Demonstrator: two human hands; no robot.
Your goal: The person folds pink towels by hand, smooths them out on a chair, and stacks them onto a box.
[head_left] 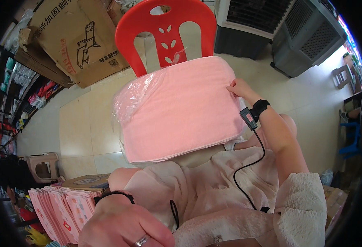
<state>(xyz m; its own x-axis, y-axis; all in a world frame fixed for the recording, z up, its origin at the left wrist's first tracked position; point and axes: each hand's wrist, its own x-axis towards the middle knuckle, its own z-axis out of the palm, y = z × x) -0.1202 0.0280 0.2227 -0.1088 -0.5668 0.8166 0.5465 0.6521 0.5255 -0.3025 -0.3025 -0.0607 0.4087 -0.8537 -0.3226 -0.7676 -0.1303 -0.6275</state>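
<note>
A flat stack of folded pink towels (181, 111) lies on the seat of a red plastic chair (127, 33) in front of my knees. Clear plastic wrap (135, 96) covers the stack's far left corner and shows along its left and right sides. My right hand (242, 89) is closed at the stack's right edge, thumb and fingers pinching the towel there; whether plastic is caught too is unclear. Close to the camera, at the lower edge, my left hand (125, 224) is curled, with a ring on one finger. Its fingertips are cut off, so whatever it holds is hidden.
Pink patterned flat packs (61, 210) stand in a row at lower left, beside a small stool (43, 166). A large cardboard box (78, 41) leans at far left. Grey air coolers (308, 37) stand at far right. A cable (251, 164) hangs from my right wrist.
</note>
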